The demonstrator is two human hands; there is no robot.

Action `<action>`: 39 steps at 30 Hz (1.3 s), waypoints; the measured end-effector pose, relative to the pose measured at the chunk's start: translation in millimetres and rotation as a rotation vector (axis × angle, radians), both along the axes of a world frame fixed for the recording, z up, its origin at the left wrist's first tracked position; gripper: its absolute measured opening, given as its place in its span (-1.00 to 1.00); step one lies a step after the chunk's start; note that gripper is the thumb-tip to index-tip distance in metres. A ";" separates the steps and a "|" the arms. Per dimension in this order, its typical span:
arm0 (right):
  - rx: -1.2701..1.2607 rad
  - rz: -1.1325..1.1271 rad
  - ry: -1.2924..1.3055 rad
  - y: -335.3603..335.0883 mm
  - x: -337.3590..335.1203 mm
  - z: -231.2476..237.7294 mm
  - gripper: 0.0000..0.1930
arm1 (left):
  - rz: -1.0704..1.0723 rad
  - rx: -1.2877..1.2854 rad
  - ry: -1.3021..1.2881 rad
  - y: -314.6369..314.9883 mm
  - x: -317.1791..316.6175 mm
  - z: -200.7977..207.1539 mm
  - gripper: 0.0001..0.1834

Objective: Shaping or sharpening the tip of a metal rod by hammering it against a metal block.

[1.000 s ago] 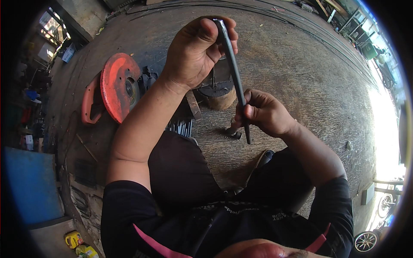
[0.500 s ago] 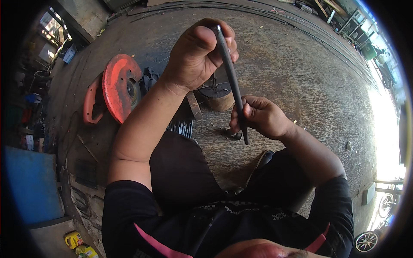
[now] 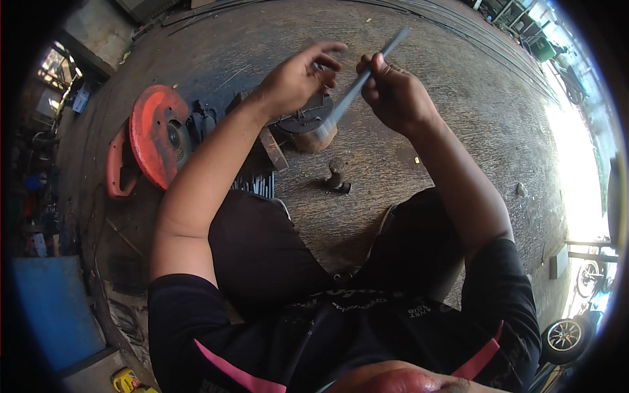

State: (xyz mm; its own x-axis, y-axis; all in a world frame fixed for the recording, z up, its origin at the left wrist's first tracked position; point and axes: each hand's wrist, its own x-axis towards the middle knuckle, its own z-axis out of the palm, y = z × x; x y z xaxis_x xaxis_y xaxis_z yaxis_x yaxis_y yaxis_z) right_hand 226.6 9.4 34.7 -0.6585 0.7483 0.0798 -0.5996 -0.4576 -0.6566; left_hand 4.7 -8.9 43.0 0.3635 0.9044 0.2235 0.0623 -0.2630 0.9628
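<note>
My right hand [image 3: 401, 95] is closed around the middle of a slim grey metal rod [image 3: 345, 101]. The rod slants from upper right to lower left, and its lower end is smeared by motion. That end is over a round wooden block [image 3: 318, 140] with a dark top; whether it touches cannot be told. My left hand [image 3: 296, 80] holds nothing, its fingers apart, beside the block. A small hammer-like piece [image 3: 337, 177] stands on the floor between my knees and the block.
An orange-red disc-shaped machine guard with a handle [image 3: 156, 134] stands at the left. Several short metal rods [image 3: 257, 185] lie by my left knee, near a rusty metal bar [image 3: 272, 149]. Long thin rods [image 3: 452, 40] stretch along the far floor. A wheel [image 3: 565, 335] is at the lower right.
My left hand has let go of the rod's upper end and moved down and left. My right hand has lifted up and away with the rod, which now tilts the other way.
</note>
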 end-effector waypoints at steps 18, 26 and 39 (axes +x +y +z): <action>0.042 0.157 -0.809 -14.4 4.8 12.3 -0.52 | 0.170 -0.012 -0.300 -1.2 2.0 -4.1 -0.66; 1.048 -0.464 -1.375 -23.7 -5.2 4.8 -0.61 | 0.370 -0.084 -0.209 1.2 -7.2 2.5 -0.70; 0.726 -0.194 -0.951 -11.2 -43.2 -8.9 -0.74 | 0.660 -0.017 -0.144 5.4 -38.5 36.3 -0.49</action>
